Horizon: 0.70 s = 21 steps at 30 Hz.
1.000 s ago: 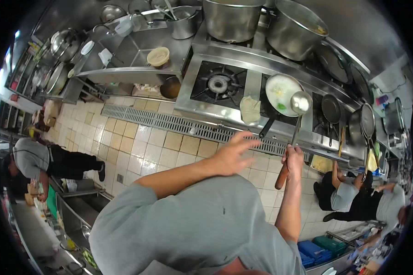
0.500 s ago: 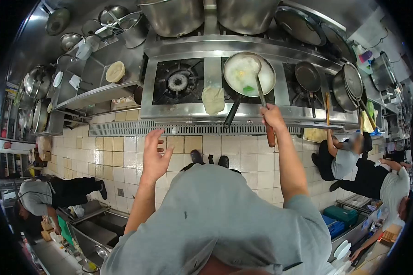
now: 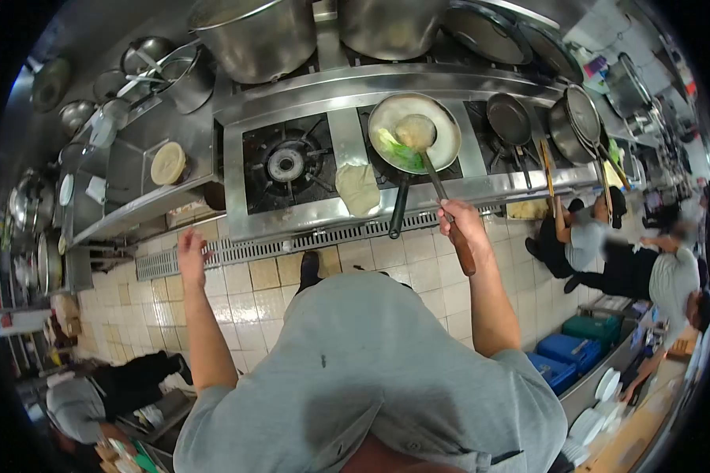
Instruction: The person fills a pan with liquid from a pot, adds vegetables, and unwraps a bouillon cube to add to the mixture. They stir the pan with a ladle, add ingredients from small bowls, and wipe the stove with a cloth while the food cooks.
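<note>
My right hand (image 3: 464,225) is closed round the handle of a long ladle (image 3: 438,177), which has a wooden grip end. The ladle's round bowl rests inside a frying pan (image 3: 448,146) on a burner. Beside the bowl in the pan lies a piece of green leafy vegetable (image 3: 405,151). Nobody touches the pan's black handle (image 3: 400,206), which points toward me. Out to the left, in front of the stove edge, my left hand (image 3: 192,256) is empty, its fingers loosely bent and apart. A folded cloth (image 3: 357,189) lies on the stove next to the pan.
An unused burner (image 3: 285,164) is left of the pan; a small dark pan (image 3: 508,120) sits on the right. Large pots (image 3: 252,39) stand behind. A tub (image 3: 168,163) rests on the left counter. Co-workers (image 3: 588,246) are at the right, another person (image 3: 79,406) lower left.
My left hand has swung left, away from the pan. The ladle's bowl has shifted down and left in the pan. White foamy liquid no longer covers the pan's inside. The view has turned slightly.
</note>
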Tool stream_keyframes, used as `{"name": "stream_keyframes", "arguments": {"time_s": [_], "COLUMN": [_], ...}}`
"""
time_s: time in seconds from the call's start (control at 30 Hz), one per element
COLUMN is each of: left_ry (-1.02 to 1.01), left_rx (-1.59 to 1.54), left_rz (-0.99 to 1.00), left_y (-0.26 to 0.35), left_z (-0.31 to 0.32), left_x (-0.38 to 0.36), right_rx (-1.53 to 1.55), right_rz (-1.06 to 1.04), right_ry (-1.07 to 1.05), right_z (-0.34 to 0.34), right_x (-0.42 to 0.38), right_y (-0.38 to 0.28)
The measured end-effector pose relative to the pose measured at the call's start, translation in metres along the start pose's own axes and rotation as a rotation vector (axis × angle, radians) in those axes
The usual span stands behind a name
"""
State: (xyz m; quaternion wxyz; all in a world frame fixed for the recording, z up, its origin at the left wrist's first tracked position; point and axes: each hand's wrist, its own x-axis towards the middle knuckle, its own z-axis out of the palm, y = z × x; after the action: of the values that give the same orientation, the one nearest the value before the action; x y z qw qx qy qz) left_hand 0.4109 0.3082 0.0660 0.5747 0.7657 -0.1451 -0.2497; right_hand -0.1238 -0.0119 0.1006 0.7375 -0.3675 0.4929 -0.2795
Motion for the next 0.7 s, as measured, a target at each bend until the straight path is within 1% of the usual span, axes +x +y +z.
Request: {"name": "stream_keyframes", "arguments": {"time_s": [0.07,0.13,0.2,0.23,0.27,0.3,0.33,0.37,0.4,0.43,0.5,0.53,0.6,0.63,0.7], "left_ry": [0.070,0.067,0.068,0.110,0.153,0.139,0.118,0.101,0.157,0.149,0.188,0.178,0.168,0.162,0.137], "left_rx": [0.000,-0.010,-0.015,-0.049,-0.083,-0.078,-0.089,-0.100,-0.138,-0.139,-0.290,-0.288,-0.313,-0.308,-0.395], "left_rz": [-0.083,-0.116,-0.152,-0.200,-0.246,-0.247,-0.269,-0.292,-0.264,-0.263,-0.282,-0.284,-0.264,-0.267,-0.267], "left_y": [-0.017,-0.020,-0.018,-0.017,-0.015,-0.020,-0.028,-0.026,-0.027,-0.025,-0.037,-0.043,-0.052,-0.057,-0.061], "left_z": [-0.029,-0.055,-0.068,-0.073,-0.078,-0.085,-0.091,-0.090,-0.086,-0.085,-0.082,-0.082,-0.078,-0.077,-0.081], "left_x": [0.070,0.131,0.182,0.204,0.226,0.253,0.276,0.286,0.293,0.301,0.320,0.326,0.334,0.336,0.336], "right_rx": [0.036,0.064,0.058,0.063,0.050,0.036,0.039,0.075,0.111,0.113,0.206,0.209,0.069,0.072,-0.252], "right_rz": [-0.029,-0.057,-0.034,-0.032,-0.084,-0.137,-0.136,-0.132,-0.130,-0.134,-0.152,-0.153,-0.131,-0.129,-0.172], "right_ry": [0.054,0.099,0.141,0.160,0.188,0.215,0.226,0.245,0.263,0.270,0.332,0.343,0.345,0.352,0.445], "right_z": [0.018,0.038,0.055,0.062,0.068,0.076,0.082,0.089,0.095,0.102,0.113,0.117,0.121,0.121,0.122], "right_x": [-0.001,-0.002,-0.005,-0.004,0.000,0.001,0.001,0.000,-0.002,-0.001,-0.005,-0.008,-0.014,-0.014,-0.013], "right_y": [0.009,0.013,0.018,0.025,0.033,0.038,0.042,0.044,0.044,0.044,0.045,0.045,0.042,0.044,0.050]}}
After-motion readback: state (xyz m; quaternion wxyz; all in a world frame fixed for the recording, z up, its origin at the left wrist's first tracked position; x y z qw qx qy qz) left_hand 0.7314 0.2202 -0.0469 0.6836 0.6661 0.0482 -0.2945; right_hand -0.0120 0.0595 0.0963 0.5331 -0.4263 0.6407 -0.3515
